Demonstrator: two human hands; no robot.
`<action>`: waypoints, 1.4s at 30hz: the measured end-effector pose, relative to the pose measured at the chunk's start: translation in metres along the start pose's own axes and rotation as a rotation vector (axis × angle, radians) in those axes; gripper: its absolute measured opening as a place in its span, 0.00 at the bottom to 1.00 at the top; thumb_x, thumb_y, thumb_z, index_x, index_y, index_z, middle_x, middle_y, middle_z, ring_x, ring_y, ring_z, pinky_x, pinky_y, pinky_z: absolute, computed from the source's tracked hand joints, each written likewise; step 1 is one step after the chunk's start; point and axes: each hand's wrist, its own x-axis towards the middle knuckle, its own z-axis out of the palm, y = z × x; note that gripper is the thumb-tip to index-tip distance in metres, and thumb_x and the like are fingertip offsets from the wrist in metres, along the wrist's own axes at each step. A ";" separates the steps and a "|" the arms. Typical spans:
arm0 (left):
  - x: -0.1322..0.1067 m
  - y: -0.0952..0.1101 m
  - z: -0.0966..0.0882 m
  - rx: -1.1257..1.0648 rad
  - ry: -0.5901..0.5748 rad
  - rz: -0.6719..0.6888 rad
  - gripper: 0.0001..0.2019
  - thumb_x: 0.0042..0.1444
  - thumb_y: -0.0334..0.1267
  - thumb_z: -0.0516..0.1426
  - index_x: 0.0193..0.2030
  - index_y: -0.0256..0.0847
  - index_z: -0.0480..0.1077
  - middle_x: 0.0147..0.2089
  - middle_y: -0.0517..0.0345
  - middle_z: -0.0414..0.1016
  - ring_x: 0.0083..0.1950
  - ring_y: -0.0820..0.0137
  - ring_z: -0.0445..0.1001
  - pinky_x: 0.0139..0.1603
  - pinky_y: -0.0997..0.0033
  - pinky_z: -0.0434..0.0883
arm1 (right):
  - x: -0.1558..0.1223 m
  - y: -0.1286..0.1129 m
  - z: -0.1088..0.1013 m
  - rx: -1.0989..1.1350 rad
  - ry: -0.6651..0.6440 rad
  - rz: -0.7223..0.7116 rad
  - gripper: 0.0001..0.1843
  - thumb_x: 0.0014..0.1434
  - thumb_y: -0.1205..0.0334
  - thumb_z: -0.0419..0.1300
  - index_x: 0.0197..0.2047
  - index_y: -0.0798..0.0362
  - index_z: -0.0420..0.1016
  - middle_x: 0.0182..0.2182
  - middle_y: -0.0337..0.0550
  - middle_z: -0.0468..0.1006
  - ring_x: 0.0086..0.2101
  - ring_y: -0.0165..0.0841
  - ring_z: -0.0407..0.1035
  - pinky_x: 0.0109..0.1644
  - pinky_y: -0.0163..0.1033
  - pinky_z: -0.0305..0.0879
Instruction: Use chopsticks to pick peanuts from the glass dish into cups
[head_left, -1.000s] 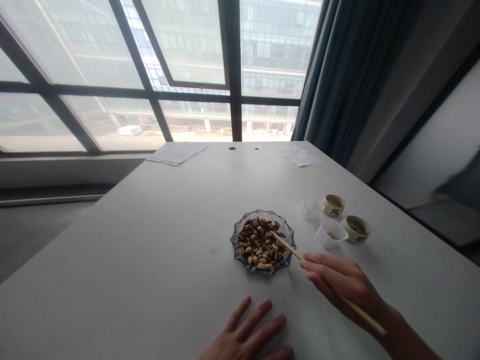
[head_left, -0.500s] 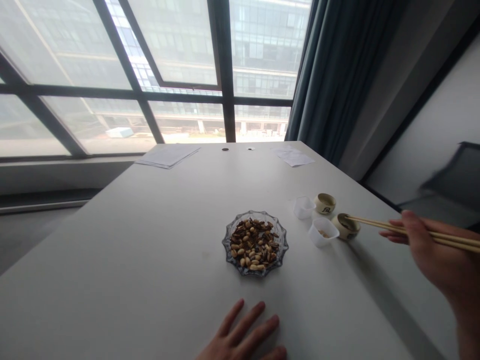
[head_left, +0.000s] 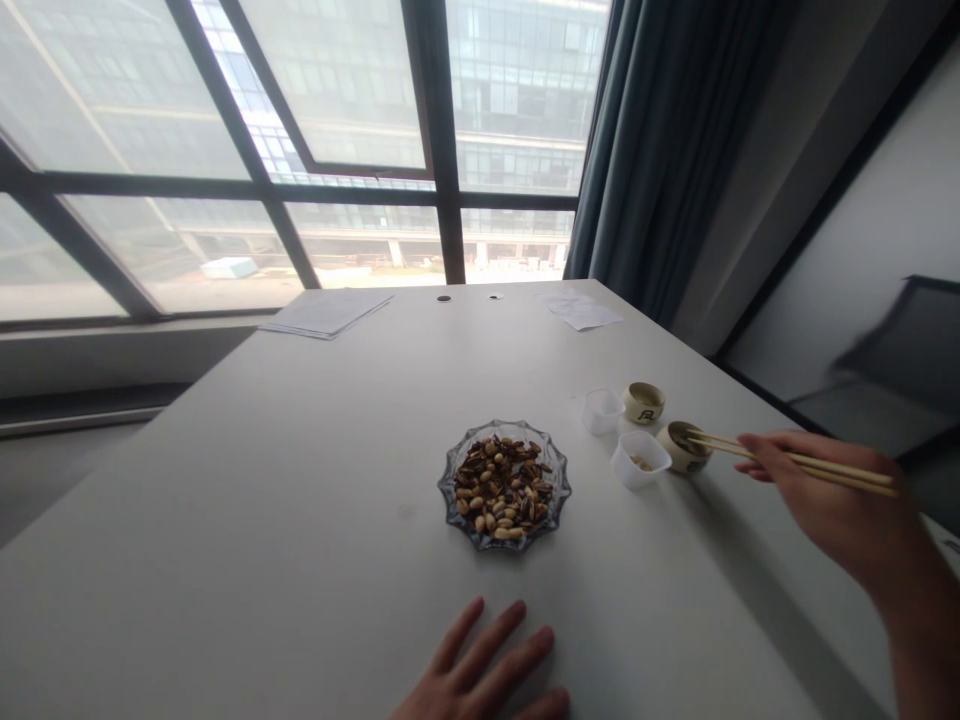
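Note:
My right hand (head_left: 817,480) grips a pair of wooden chopsticks (head_left: 840,472). Their tips are at the mouth of the nearer beige cup (head_left: 688,460), which has something dark inside; whether the tips pinch anything I cannot tell. My left hand (head_left: 487,665) lies with fingers spread on the white table, just in front of a scalloped glass bowl (head_left: 448,500). Nuts and seeds (head_left: 502,485) fill that bowl. Touching or close beside the nearer cup is a translucent plastic cup (head_left: 637,470) with a few pale pieces in it.
Behind these stand a second translucent plastic cup (head_left: 601,412) and a second beige cup (head_left: 643,403) with a dark character. Papers (head_left: 330,313) lie at the table's far left, and another sheet (head_left: 581,310) at the far right. A dark chair (head_left: 907,340) stands beyond the right edge.
The view has shifted slightly. My right hand has come a little left and closer to the nearer beige cup, chopstick tips still at its mouth. My left hand stays in place.

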 end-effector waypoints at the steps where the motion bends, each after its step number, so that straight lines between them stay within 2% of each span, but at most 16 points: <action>1: -0.001 0.000 0.001 0.001 -0.002 0.000 0.33 0.68 0.47 0.72 0.76 0.56 0.69 0.80 0.56 0.65 0.78 0.52 0.66 0.84 0.40 0.45 | -0.001 0.001 0.002 0.000 -0.018 -0.015 0.19 0.60 0.42 0.69 0.39 0.50 0.85 0.31 0.47 0.88 0.32 0.48 0.86 0.36 0.47 0.79; 6: -0.005 0.003 0.009 -0.016 0.043 -0.018 0.30 0.71 0.47 0.70 0.75 0.56 0.70 0.81 0.56 0.64 0.80 0.51 0.63 0.83 0.40 0.50 | -0.003 -0.006 0.013 -0.053 -0.012 -0.141 0.15 0.65 0.46 0.67 0.37 0.49 0.84 0.30 0.44 0.87 0.32 0.44 0.84 0.36 0.44 0.76; 11: -0.003 0.002 0.003 -0.016 0.016 -0.008 0.32 0.68 0.47 0.72 0.75 0.56 0.70 0.81 0.56 0.64 0.80 0.52 0.62 0.84 0.40 0.38 | -0.004 -0.013 0.017 -0.078 0.064 -0.211 0.15 0.68 0.47 0.66 0.37 0.49 0.83 0.30 0.44 0.86 0.32 0.43 0.83 0.38 0.45 0.74; 15: -0.004 0.003 0.009 -0.025 0.007 -0.019 0.32 0.69 0.45 0.72 0.76 0.56 0.69 0.81 0.56 0.63 0.81 0.51 0.62 0.84 0.39 0.45 | -0.005 -0.020 0.015 -0.095 0.138 -0.229 0.17 0.70 0.46 0.65 0.35 0.49 0.83 0.30 0.45 0.86 0.33 0.44 0.83 0.40 0.47 0.74; 18: -0.006 0.005 0.015 -0.034 0.046 -0.031 0.30 0.70 0.46 0.71 0.75 0.56 0.69 0.81 0.55 0.64 0.80 0.50 0.62 0.83 0.37 0.46 | -0.012 -0.034 0.019 0.029 0.168 -0.169 0.18 0.71 0.45 0.66 0.36 0.49 0.85 0.32 0.46 0.88 0.33 0.43 0.84 0.40 0.46 0.77; 21: -0.004 0.004 0.009 -0.017 0.002 -0.019 0.29 0.71 0.46 0.69 0.76 0.57 0.69 0.81 0.56 0.64 0.80 0.52 0.64 0.84 0.39 0.47 | -0.026 -0.050 0.032 0.307 0.082 -0.096 0.15 0.69 0.46 0.68 0.40 0.48 0.88 0.34 0.45 0.89 0.31 0.41 0.85 0.39 0.45 0.81; 24: -0.001 0.001 -0.002 -0.007 -0.038 -0.012 0.30 0.72 0.46 0.69 0.77 0.58 0.67 0.81 0.58 0.64 0.79 0.54 0.66 0.84 0.42 0.48 | -0.042 -0.062 0.053 0.515 -0.116 -0.079 0.14 0.70 0.48 0.68 0.40 0.48 0.89 0.33 0.45 0.89 0.30 0.40 0.84 0.35 0.43 0.83; 27: 0.000 0.000 -0.006 -0.030 -0.016 -0.029 0.30 0.73 0.45 0.68 0.77 0.58 0.67 0.81 0.59 0.64 0.79 0.54 0.66 0.84 0.43 0.52 | -0.052 -0.068 0.074 0.596 -0.312 -0.153 0.14 0.71 0.51 0.67 0.39 0.49 0.89 0.33 0.46 0.89 0.29 0.39 0.84 0.32 0.41 0.83; 30: 0.000 0.001 -0.004 -0.038 -0.014 -0.031 0.31 0.73 0.45 0.68 0.78 0.57 0.66 0.81 0.58 0.63 0.80 0.54 0.65 0.83 0.43 0.52 | -0.058 -0.070 0.092 0.612 -0.436 -0.223 0.14 0.73 0.53 0.66 0.38 0.49 0.88 0.34 0.45 0.88 0.31 0.37 0.83 0.33 0.39 0.82; 36: 0.000 0.002 -0.004 -0.027 -0.011 -0.034 0.28 0.75 0.43 0.66 0.78 0.58 0.66 0.81 0.59 0.64 0.79 0.55 0.66 0.83 0.43 0.52 | -0.060 -0.067 0.106 0.571 -0.505 -0.270 0.14 0.74 0.56 0.64 0.38 0.49 0.87 0.34 0.43 0.86 0.31 0.34 0.81 0.35 0.37 0.79; 42: 0.001 0.001 -0.009 -0.023 -0.036 -0.035 0.31 0.73 0.44 0.68 0.79 0.58 0.65 0.80 0.60 0.65 0.78 0.55 0.67 0.83 0.42 0.50 | -0.062 -0.066 0.108 0.570 -0.473 -0.297 0.14 0.74 0.56 0.64 0.38 0.49 0.88 0.35 0.44 0.87 0.31 0.35 0.81 0.35 0.37 0.79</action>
